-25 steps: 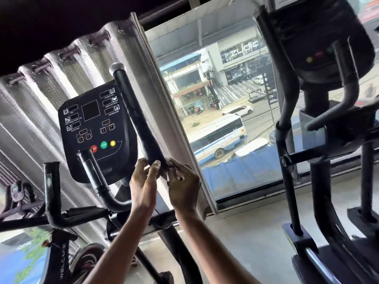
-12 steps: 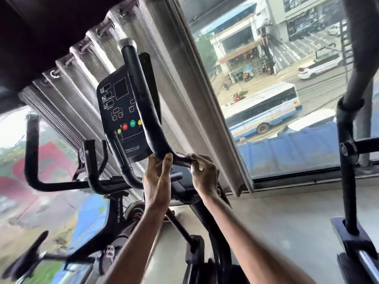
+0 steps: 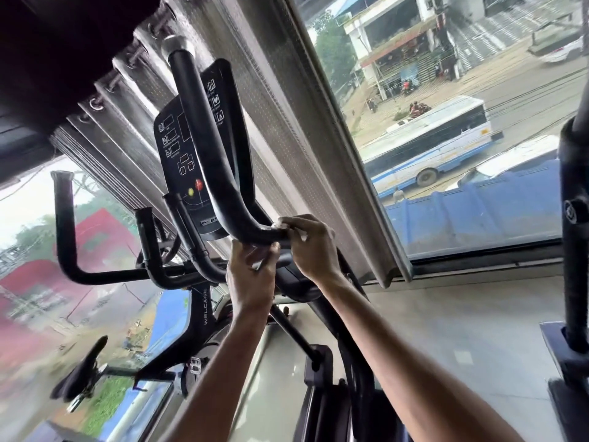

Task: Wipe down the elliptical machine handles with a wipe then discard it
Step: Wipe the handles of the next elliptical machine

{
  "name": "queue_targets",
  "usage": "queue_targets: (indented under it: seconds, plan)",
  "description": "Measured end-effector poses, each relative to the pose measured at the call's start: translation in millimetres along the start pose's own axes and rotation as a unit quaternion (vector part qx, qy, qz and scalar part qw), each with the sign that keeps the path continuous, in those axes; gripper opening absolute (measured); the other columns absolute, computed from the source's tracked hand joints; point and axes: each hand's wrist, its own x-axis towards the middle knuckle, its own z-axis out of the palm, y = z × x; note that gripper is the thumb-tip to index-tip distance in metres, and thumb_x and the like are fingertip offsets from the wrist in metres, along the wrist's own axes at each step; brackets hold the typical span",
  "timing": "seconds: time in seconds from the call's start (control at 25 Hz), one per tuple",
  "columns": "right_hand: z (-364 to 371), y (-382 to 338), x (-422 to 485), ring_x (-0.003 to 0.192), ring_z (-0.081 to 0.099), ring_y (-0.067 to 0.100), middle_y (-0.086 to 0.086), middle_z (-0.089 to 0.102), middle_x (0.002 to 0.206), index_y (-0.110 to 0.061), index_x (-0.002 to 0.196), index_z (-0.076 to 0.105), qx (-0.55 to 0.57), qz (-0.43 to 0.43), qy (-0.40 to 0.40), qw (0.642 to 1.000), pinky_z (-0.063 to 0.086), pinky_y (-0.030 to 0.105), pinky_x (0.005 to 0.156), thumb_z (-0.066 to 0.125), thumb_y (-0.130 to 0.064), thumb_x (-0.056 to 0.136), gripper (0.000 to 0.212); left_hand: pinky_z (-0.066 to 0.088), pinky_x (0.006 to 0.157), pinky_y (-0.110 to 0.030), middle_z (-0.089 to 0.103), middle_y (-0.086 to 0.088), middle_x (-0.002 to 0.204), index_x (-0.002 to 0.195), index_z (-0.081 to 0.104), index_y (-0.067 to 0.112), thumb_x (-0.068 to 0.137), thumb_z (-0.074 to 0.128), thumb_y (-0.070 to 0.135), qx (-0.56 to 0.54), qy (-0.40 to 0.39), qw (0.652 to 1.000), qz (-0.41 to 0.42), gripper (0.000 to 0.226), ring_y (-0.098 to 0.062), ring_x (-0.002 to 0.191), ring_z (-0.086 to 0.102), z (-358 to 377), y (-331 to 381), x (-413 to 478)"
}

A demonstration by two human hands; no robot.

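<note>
A pleated grey curtain (image 3: 287,138), finely perforated and hung on metal eyelets, runs slantwise beside the window glass (image 3: 478,186). Below lies a pale, glossy floor (image 3: 462,330), with open room to the right as far as a neighbouring machine's black post (image 3: 577,250). The elliptical's matte black frame (image 3: 204,314) carries a flat, rounded console (image 3: 172,145) with small coloured buttons. In front of it the handle (image 3: 197,122), a smooth black tube with a silver cap, curves down to a bend just beside the curtain's edge. At that bend the right hand (image 3: 310,247) wraps the tube from above, and the white wipe (image 3: 302,236) peeks out crumpled between its fingers. The left hand (image 3: 251,275) curls its fingers round the tube's underside, close beside the right.
</note>
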Motion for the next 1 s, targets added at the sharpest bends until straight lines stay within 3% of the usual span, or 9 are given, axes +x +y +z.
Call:
queue_targets:
  seconds: [0.12,0.2,0.36,0.52,0.6,0.72,0.8,0.88,1.0]
  plan:
    - [-6.4,-29.5,-4.7,0.095,0.07,0.007,-0.006,0.073,0.106,-0.015,0.109,0.077,0.059,-0.094,-0.036,0.993,0.056,0.025,0.086,0.066,-0.006,0.09,0.024,0.053,0.077,-0.013,0.074,0.028,0.1,0.105,0.06,0.036,0.089,0.076,0.009,0.003,0.003,1.0,-0.006,0.035,0.003,0.097,0.072,-1.8,3.8,-1.6]
    - [-8.9,-33.6,-6.0,0.096,0.07,0.007,-0.005,0.073,0.106,-0.014,0.109,0.077,0.075,-0.106,-0.042,0.991,0.058,0.032,0.086,0.066,-0.006,0.09,0.023,0.052,0.085,-0.022,0.073,0.031,0.1,0.102,0.059,0.039,0.089,0.076,0.008,0.017,0.008,1.0,-0.01,0.037,0.005,0.098,0.071,-3.0,3.4,-1.8]
    - [-6.4,-23.8,-13.4,0.097,0.07,0.005,-0.004,0.073,0.105,-0.012,0.109,0.078,0.072,-0.138,-0.023,0.988,0.058,0.026,0.084,0.07,-0.001,0.089,0.024,0.054,0.092,-0.032,0.076,0.022,0.102,0.105,0.062,0.037,0.089,0.075,0.007,0.02,0.011,1.0,-0.007,0.036,0.002,0.099,0.072,-3.4,4.7,-1.2]
    - [-2.2,27.8,-9.7,0.097,0.068,0.0,-0.006,0.074,0.11,-0.016,0.109,0.078,0.007,-0.074,0.018,0.997,0.05,0.013,0.088,0.067,-0.002,0.092,0.025,0.051,0.104,-0.045,0.076,0.024,0.091,0.109,0.068,0.022,0.088,0.077,0.014,0.064,0.021,0.998,-0.005,0.025,0.005,0.091,0.071,5.2,-1.3,1.9]
    - [-0.2,58.4,-4.1,0.099,0.07,0.007,-0.007,0.073,0.114,-0.02,0.113,0.077,-0.063,-0.023,0.018,0.998,0.05,0.015,0.091,0.068,-0.005,0.093,0.027,0.05,0.105,-0.048,0.073,0.03,0.08,0.107,0.068,0.016,0.088,0.076,0.012,0.065,0.012,0.998,-0.02,0.021,0.009,0.086,0.07,13.5,-3.3,2.1]
    - [2.1,87.5,3.7,0.102,0.069,0.015,-0.005,0.072,0.118,-0.024,0.117,0.075,-0.125,0.056,-0.008,0.991,0.046,0.018,0.093,0.065,-0.004,0.093,0.033,0.051,0.103,-0.047,0.072,0.033,0.08,0.1,0.068,0.021,0.086,0.075,0.013,0.068,0.003,0.997,-0.019,0.017,0.012,0.085,0.068,22.5,-7.9,3.2]
    - [1.9,92.3,10.5,0.103,0.067,0.018,-0.003,0.071,0.117,-0.027,0.119,0.075,-0.169,0.096,-0.027,0.981,0.039,0.014,0.085,0.062,-0.007,0.094,0.034,0.051,0.104,-0.047,0.071,0.034,0.079,0.097,0.067,0.023,0.087,0.075,0.012,0.066,0.005,0.998,-0.024,0.016,0.012,0.086,0.067,24.6,-10.8,4.5]
    - [0.7,86.1,15.7,0.104,0.065,0.018,0.0,0.07,0.118,-0.025,0.12,0.074,-0.165,0.132,-0.037,0.977,0.031,0.01,0.076,0.059,-0.01,0.096,0.032,0.05,0.104,-0.048,0.072,0.033,0.081,0.097,0.067,0.022,0.088,0.075,0.014,0.064,0.007,0.998,-0.028,0.015,0.007,0.09,0.069,23.5,-10.3,3.9]
    - [0.1,69.0,17.1,0.106,0.065,0.015,0.0,0.072,0.118,-0.021,0.116,0.075,-0.105,0.15,-0.011,0.983,0.033,0.007,0.079,0.064,-0.009,0.094,0.028,0.049,0.107,-0.049,0.073,0.029,0.078,0.103,0.067,0.018,0.09,0.072,0.009,0.034,0.002,0.999,-0.024,0.017,0.008,0.082,0.071,17.5,-3.7,2.2]
